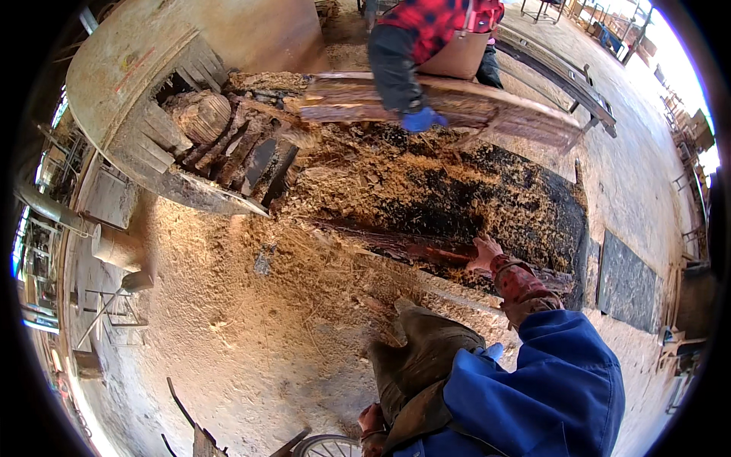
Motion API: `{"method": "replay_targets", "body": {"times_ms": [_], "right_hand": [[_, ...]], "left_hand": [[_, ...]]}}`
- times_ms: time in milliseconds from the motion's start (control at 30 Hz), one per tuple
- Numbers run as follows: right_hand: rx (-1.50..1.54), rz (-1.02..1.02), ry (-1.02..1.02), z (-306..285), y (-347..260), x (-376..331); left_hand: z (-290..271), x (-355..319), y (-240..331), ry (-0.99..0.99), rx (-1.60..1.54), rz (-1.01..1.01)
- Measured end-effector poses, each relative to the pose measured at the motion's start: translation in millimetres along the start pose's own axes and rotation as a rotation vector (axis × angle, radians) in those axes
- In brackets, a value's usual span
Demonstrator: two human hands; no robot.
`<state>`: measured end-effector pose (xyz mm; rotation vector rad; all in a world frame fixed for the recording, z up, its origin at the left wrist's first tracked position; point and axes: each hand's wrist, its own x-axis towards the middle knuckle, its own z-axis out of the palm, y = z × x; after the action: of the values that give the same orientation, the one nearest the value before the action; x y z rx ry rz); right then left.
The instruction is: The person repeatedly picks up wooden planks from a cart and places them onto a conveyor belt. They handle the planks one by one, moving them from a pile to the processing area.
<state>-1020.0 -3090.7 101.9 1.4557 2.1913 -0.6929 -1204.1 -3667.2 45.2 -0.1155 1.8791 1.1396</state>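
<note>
My right hand (483,253) reaches forward from a blue sleeve and a reddish cuff and grips the near end of a long, dark reddish wood slab (396,245). The slab lies across a sawdust-covered bench (487,190). My left hand (371,423) hangs low beside my brown leather apron (422,365); only part of it shows and its fingers are hidden. Across the bench, a co-worker in a red checked shirt rests a blue-gloved hand (421,119) on a thick bark-edged plank (457,103).
A large round saw housing (129,76) with wooden slats and a log end (202,114) stands at the upper left. Sawdust covers the floor (228,320). A wheel rim (329,445) is at the bottom edge. A dark panel (626,282) lies at the right.
</note>
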Motion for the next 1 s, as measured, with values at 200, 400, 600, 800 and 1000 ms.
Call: {"method": "replay_targets", "body": {"times_ms": [200, 400, 600, 800, 1000], "right_hand": [[0.017, -0.042, -0.043, -15.2, -13.5, 5.3], [0.007, -0.074, 0.049, -11.8, -20.2, -10.7], [0.165, -0.306, 0.135, -38.9, -83.7, -57.4], [0.306, -0.75, 0.023, -60.2, -164.8, -57.2], [0.503, -0.916, -0.207, -64.3, -240.3, -47.1]], "left_hand": [[2.7, 5.7, -13.2, 0.063, -0.176, -0.086], [13.2, 5.8, -2.5, 0.086, -0.378, -0.299], [28.5, 16.7, 39.6, 0.065, -0.367, -0.231], [67.9, 58.4, 141.6, -0.172, -0.515, -0.004], [134.2, 54.0, 265.1, -0.37, -0.572, 0.149]]}}
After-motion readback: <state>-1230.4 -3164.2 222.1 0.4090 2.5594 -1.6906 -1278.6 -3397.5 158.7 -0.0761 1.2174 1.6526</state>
